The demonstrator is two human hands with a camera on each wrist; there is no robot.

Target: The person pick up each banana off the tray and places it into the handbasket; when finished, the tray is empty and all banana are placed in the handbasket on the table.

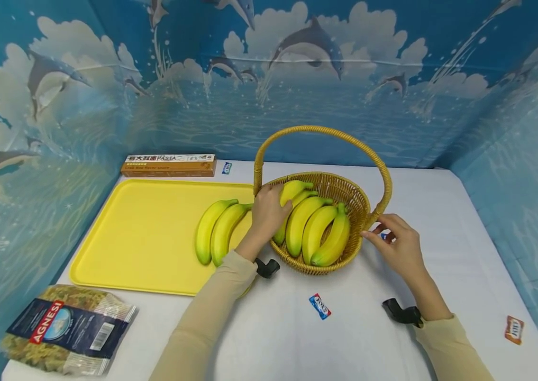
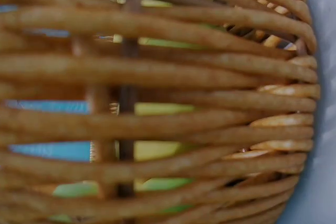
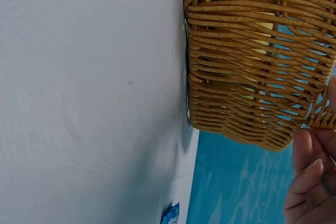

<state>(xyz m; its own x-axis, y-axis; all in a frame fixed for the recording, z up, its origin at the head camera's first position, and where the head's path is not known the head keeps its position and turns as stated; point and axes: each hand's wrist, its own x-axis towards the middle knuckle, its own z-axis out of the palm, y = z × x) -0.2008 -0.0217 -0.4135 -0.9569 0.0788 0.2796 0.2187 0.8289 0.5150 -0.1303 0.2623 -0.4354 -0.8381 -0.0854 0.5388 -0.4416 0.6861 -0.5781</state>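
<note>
A wicker basket (image 1: 313,270) with a tall arched handle holds several bananas (image 1: 315,227). My left hand (image 1: 269,211) reaches over the basket's left side, its fingers and thumb round the leftmost banana (image 1: 292,189); the fingertips are partly hidden. The left wrist view is filled by the basket's weave (image 2: 157,72), with yellow and green showing through the gaps. On the basket's right rim, near the handle's foot, my right hand (image 1: 394,243) pinches the edge. In the right wrist view, its thumb and fingers (image 3: 310,177) meet the rim.
Left of the basket lies a yellow tray (image 1: 145,227) with bananas (image 1: 221,233) at its right end, partly behind my left arm. A pasta box (image 1: 169,166) stands behind it, a pasta bag (image 1: 69,330) in front. Small wrapped sweets (image 1: 320,306) lie about the white table.
</note>
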